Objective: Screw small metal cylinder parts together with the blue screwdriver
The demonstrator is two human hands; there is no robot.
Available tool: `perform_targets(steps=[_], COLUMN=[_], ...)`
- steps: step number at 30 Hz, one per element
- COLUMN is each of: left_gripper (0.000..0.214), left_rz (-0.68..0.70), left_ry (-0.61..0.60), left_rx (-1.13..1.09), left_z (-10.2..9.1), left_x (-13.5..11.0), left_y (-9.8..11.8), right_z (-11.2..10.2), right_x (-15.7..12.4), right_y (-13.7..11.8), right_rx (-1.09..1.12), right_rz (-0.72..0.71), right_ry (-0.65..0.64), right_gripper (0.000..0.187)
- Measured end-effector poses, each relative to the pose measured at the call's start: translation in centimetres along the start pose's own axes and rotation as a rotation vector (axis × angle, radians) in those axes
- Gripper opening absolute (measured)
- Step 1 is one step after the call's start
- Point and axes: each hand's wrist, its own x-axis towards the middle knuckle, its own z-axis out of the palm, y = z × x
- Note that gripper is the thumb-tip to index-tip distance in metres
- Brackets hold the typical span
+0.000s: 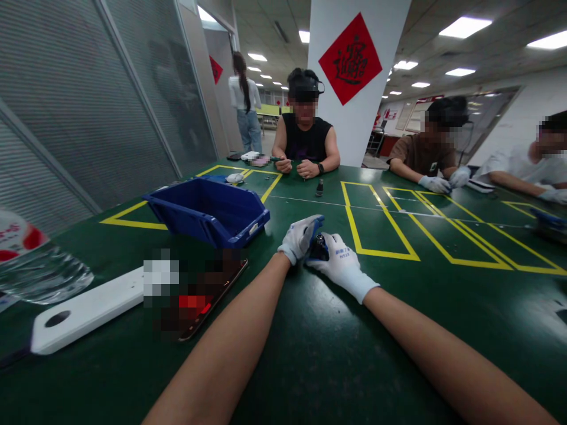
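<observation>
Both my hands wear white gloves and meet over the green table (310,354) in front of me. My left hand (299,237) is curled round the top of a small dark part (318,248) with a blue piece on it. My right hand (341,264) is closed on the same part from the right and below. The part is mostly hidden between the fingers, so I cannot make out what it is.
A blue plastic bin (208,213) stands left of my hands. A phone (201,298), a white flat device (84,313) and a water bottle (31,265) lie at the near left. Three seated people work across the table; a small dark bottle (319,188) stands mid-table. Yellow lines mark the mat.
</observation>
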Motion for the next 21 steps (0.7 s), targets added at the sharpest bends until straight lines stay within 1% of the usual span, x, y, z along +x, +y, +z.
perform_targets(steps=[2, 3, 4, 6, 8, 10, 12, 14, 17, 18, 19, 20, 21], left_gripper=[0.051, 0.053, 0.055, 0.057, 0.055, 0.051, 0.047, 0.047, 0.05, 0.051, 0.051, 0.051, 0.051], left_rz=[0.048, 0.065, 0.057, -0.029, -0.112, -0.13, -0.105, -0.095, -0.158, -0.188, -0.22, -0.257, -0.304], left_ry=[-0.03, -0.063, -0.105, -0.14, -0.135, -0.094, 0.003, 0.162, 0.492, 0.593, 0.668, 0.701, 0.686], left_rx=[0.047, 0.084, 0.122, 0.167, 0.168, 0.128, 0.041, -0.071, -0.21, -0.233, -0.237, -0.216, -0.164], left_z=[-0.1, -0.1, 0.0, 0.2, 0.5, 0.8, 1.2, 1.7, 2.0, 1.9, 1.7, 1.5, 1.1], left_x=[-0.8, -1.2, -1.7, -2.5, -3.0, -3.0, -2.7, -2.0, -1.0, -0.7, -0.5, -0.4, -0.3], left_y=[0.5, 0.9, 1.3, 2.0, 2.5, 2.9, 3.4, 4.0, 4.4, 4.2, 3.8, 3.2, 2.5], right_z=[-0.9, -1.4, -2.0, -2.9, -3.4, -3.4, -3.0, -2.5, -2.0, -2.0, -2.0, -1.9, -1.9], right_x=[-0.5, -0.8, -1.1, -1.7, -2.0, -1.9, -1.4, -0.8, -0.3, -0.3, -0.3, -0.3, -0.4], right_y=[1.4, 2.2, 2.9, 4.3, 5.5, 6.2, 6.7, 7.0, 7.3, 7.4, 7.3, 7.3, 7.1], right_rx=[-0.027, -0.033, -0.032, -0.009, 0.03, 0.06, 0.075, 0.095, 0.152, 0.18, 0.217, 0.261, 0.308], right_rz=[-0.004, -0.02, -0.048, -0.129, -0.205, -0.223, -0.197, -0.179, -0.187, -0.186, -0.179, -0.167, -0.149], right_ry=[0.022, 0.035, 0.051, 0.082, 0.109, 0.157, 0.232, 0.278, 0.239, 0.222, 0.213, 0.211, 0.211], right_gripper=[0.087, 0.088, 0.085, 0.072, 0.059, 0.054, 0.056, 0.056, 0.046, 0.043, 0.041, 0.04, 0.041])
